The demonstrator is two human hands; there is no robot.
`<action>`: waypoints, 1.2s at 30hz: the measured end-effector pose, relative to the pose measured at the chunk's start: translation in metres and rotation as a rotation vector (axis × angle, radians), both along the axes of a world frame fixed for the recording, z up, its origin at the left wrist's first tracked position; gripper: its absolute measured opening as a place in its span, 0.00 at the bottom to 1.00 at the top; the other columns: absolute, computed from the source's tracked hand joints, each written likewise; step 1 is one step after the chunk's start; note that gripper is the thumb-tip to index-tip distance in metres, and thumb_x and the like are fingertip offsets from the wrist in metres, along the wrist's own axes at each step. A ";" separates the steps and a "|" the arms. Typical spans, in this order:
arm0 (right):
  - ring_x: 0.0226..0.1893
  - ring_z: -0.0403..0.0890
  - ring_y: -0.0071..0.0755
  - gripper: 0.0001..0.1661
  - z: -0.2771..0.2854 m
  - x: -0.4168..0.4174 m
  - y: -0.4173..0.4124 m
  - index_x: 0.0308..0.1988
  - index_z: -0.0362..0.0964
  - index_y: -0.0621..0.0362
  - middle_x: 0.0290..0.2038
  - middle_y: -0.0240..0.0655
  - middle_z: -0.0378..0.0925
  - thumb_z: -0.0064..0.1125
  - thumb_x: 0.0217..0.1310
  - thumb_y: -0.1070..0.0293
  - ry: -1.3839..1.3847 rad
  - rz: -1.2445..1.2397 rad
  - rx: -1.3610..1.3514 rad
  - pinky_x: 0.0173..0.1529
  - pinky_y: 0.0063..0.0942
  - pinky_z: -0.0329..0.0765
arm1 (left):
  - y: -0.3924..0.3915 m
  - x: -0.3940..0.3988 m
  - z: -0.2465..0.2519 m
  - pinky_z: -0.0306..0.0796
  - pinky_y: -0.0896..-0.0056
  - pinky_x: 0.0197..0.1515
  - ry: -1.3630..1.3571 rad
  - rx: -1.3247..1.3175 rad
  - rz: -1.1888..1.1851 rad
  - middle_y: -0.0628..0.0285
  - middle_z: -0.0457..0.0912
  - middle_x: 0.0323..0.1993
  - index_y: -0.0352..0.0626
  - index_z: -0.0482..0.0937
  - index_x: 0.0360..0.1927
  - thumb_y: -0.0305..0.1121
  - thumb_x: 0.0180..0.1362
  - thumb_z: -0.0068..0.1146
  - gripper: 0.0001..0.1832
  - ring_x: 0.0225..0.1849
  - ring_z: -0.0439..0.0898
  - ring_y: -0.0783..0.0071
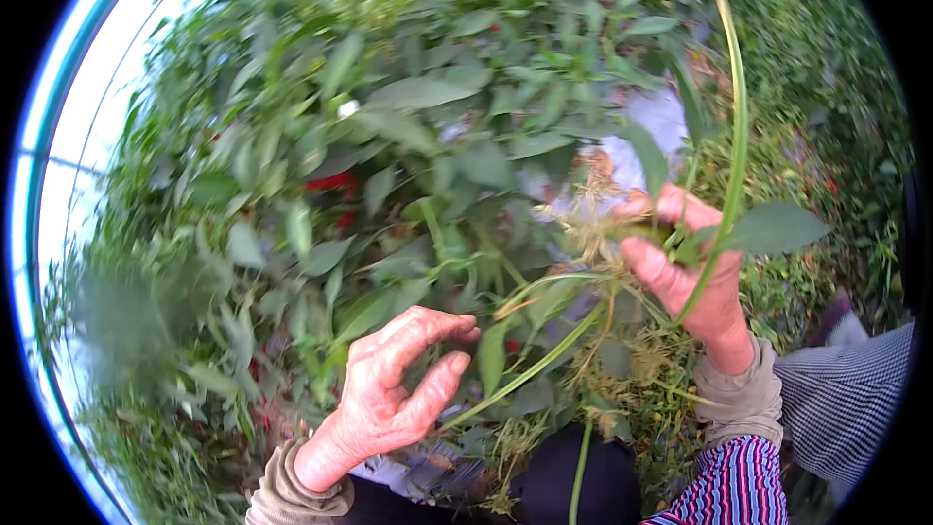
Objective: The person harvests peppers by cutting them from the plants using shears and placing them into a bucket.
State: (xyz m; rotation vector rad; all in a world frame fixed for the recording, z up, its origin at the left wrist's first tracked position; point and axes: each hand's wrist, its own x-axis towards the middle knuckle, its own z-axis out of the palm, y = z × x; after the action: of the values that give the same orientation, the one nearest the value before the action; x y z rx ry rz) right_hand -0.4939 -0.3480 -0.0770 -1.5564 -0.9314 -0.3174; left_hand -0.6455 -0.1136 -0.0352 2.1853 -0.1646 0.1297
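My right hand grips a tangled, partly dried weed with thin stems and straw-coloured seed heads. A long green stalk of it arches up over that wrist. A broad green leaf sticks out to the right of the hand. My left hand is held apart from the weed's main tangle, thumb and fingers parted, with nothing between them; another stem passes near its thumb. Leafy pepper plants stand before me, with red peppers partly hidden among the leaves.
Pale ground cover shows between the plants. Low, yellowish-green growth spreads at the right. My dark-clothed knee is at the bottom, and checked fabric at the lower right. A curved frame edge with bright light beyond borders the left.
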 end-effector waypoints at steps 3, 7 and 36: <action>0.27 0.81 0.39 0.12 0.015 -0.024 0.046 0.37 0.76 0.60 0.29 0.38 0.78 0.69 0.50 0.72 -0.133 0.227 -0.161 0.30 0.30 0.78 | 0.017 -0.038 -0.002 0.75 0.67 0.46 -0.035 -0.109 0.063 0.52 0.81 0.40 0.31 0.77 0.49 0.26 0.54 0.63 0.19 0.42 0.82 0.61; 0.25 0.77 0.44 0.16 0.013 -0.069 0.091 0.36 0.74 0.59 0.26 0.38 0.72 0.70 0.48 0.66 -0.168 0.420 -0.558 0.26 0.36 0.74 | 0.042 -0.083 -0.019 0.70 0.60 0.55 0.058 -0.061 0.107 0.47 0.75 0.52 0.32 0.70 0.57 0.40 0.47 0.71 0.36 0.53 0.77 0.54; 0.28 0.77 0.18 0.11 -0.003 -0.319 0.328 0.39 0.77 0.66 0.28 0.29 0.78 0.61 0.61 0.68 0.534 0.895 -0.721 0.34 0.19 0.73 | 0.119 -0.250 -0.228 0.75 0.67 0.34 0.068 -0.757 1.080 0.58 0.81 0.27 0.40 0.81 0.43 0.38 0.57 0.58 0.15 0.28 0.81 0.72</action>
State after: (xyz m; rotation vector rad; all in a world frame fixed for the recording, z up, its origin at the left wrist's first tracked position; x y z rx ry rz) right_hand -0.8127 -0.0202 -0.0804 -1.5351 -1.2559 1.1187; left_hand -0.8952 0.0056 -0.2636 1.3075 0.9659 0.6045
